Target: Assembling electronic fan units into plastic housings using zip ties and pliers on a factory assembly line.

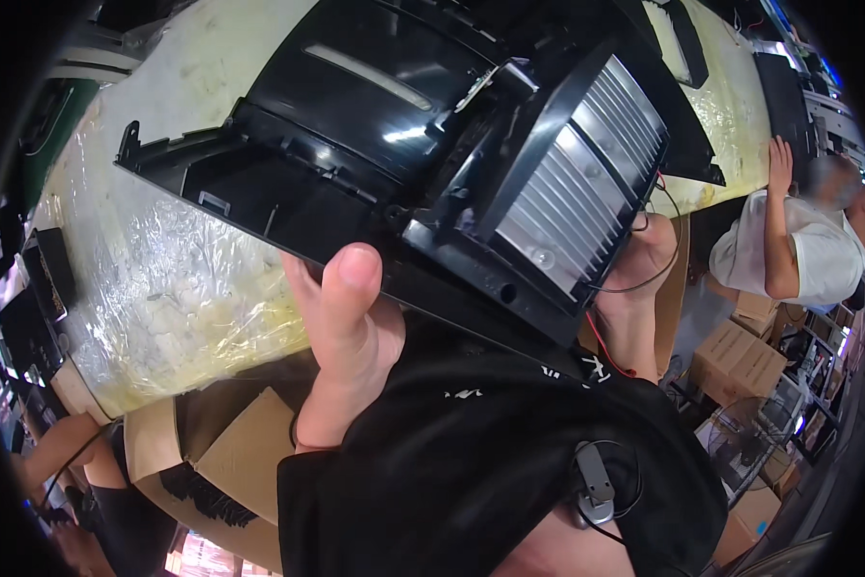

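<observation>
Before my chest, above the bench, a large black plastic housing point(307, 183) is tilted up between both hands. Two silver ribbed metal plates point(586, 183) are set into its right part. At the near edge my left hand point(351, 317) grips the housing, thumb up along the side and most fingers hidden beneath. My right hand point(639, 260) is round the right end, below the ribbed plates, its fingers partly covered by the part. A thin red wire point(596, 332) and a dark wire hang by my right wrist.
Plastic film covers the pale bench point(182, 288). More black parts point(677, 43) lie at its far right. An open cardboard box point(250, 452) stands below at left. Co-workers are at both sides, one in a white shirt point(802, 240). Cartons point(735, 365) and a fan point(750, 433) stand at right.
</observation>
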Available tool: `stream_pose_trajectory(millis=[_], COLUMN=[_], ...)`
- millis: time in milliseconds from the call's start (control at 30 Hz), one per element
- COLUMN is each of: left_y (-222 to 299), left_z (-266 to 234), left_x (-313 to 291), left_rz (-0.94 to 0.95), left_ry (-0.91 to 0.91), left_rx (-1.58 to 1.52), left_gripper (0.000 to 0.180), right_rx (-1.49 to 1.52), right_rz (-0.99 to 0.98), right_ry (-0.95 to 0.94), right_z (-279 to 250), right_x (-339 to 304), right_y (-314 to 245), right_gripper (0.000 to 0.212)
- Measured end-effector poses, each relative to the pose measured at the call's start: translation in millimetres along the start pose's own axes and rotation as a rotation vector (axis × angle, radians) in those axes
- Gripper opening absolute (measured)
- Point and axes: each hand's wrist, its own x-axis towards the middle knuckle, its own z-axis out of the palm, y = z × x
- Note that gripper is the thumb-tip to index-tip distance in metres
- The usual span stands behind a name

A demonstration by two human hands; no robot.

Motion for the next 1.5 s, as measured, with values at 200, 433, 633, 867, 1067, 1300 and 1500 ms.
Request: stream_pose_trajectory(millis=[200, 433, 633, 867, 1067, 1300, 1500], left_y=[1.8, 0.7, 2.3, 7.8, 17.7, 24.1, 9.8], left_z=[13.9, 20.1, 47.1, 58.0, 46.1, 40.8, 86.3], left_x=[0.1, 4.2, 30.0, 50.6, 63.6, 64.5, -6.8], left_rz=[0.043, 0.1, 0.107, 0.212, 0.109, 0.138, 1.038], left_ry=[-0.005, 0.017, 0.09, 0.003, -0.113, -0.078, -0.219], left_rx=[0.06, 0.2, 0.293, 0.29, 0.211, 0.259, 1.308], left_gripper=[0.081, 0.075, 0.061, 0.06, 0.059, 0.058, 0.079], right_rx=[-0.139, -0.301, -0.449, -0.081, -0.233, -0.709, -1.623], right_rz=[0.0, -0.042, 0.165, 0.482, 0.007, -0.008, -0.674], right_ry=[0.072, 0.04, -0.049, -0.388, -0.489, -0.116, 0.11], right_z=[-3.7, -4.7, 7.6, -32.9, -59.8, -40.9, -32.4], right_x=[5.9, 9.2, 3.7, -13.8, -33.1, -44.1, -5.7], right_y=[-1.8, -3.7, -13.5, -36.9, -37.2, -30.7, -21.7], right_gripper=[0.052, 0.04, 0.06, 0.093, 0.082, 0.037, 0.037])
